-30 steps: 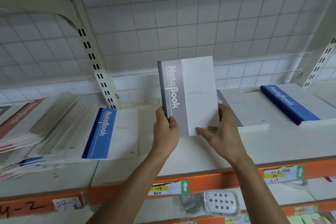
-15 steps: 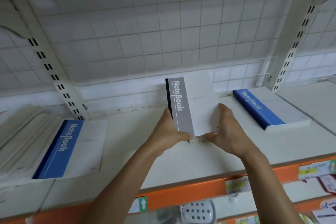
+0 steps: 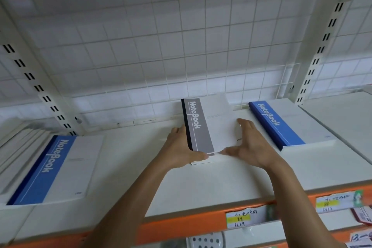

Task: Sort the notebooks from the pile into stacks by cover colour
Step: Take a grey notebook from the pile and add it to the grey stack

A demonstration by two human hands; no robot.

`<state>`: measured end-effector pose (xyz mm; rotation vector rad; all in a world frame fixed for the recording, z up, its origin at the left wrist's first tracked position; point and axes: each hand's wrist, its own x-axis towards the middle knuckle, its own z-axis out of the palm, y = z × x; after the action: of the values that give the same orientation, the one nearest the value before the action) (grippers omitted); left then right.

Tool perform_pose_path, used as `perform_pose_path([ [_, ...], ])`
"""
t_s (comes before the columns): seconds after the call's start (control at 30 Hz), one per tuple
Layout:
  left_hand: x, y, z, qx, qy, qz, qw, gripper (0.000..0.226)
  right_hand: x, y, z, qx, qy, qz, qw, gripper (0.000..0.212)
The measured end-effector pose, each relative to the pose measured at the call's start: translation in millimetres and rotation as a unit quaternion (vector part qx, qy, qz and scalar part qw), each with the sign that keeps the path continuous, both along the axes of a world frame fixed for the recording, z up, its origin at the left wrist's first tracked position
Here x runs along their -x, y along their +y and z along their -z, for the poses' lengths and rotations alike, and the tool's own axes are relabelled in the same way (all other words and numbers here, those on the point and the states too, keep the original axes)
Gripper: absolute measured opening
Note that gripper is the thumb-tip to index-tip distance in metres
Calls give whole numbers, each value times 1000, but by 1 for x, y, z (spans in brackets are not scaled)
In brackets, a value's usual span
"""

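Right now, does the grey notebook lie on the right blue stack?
No, the grey notebook lies left of the right blue stack, not touching it.

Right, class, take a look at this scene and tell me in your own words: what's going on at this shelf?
A person is sorting notebooks on a white shelf. The left hand holds the spine edge of a grey notebook and the right hand steadies its other side with straight fingers, over a thin stack. A blue stack lies to the right. The unsorted pile, topped by a blue cover, sits at the left.
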<state>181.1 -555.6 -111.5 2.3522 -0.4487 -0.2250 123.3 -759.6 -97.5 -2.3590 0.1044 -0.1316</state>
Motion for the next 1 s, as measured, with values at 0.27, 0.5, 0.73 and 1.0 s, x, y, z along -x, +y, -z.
perform_pose_path([
  [0.27,-3,0,7,-26,15,4,1000,76,-2,-3,10,-23,42,-10,999,85],
  [0.5,-8,2,8,-36,31,25,999,79,-4,-2,11,-35,71,-8,997,84],
  [0.73,-11,3,8,-83,54,15,995,81,-4,-4,11,-25,87,-5,996,81],
  [1.0,-12,1,4,-147,41,37,988,91,-8,-2,18,-4,103,-14,995,90],
])
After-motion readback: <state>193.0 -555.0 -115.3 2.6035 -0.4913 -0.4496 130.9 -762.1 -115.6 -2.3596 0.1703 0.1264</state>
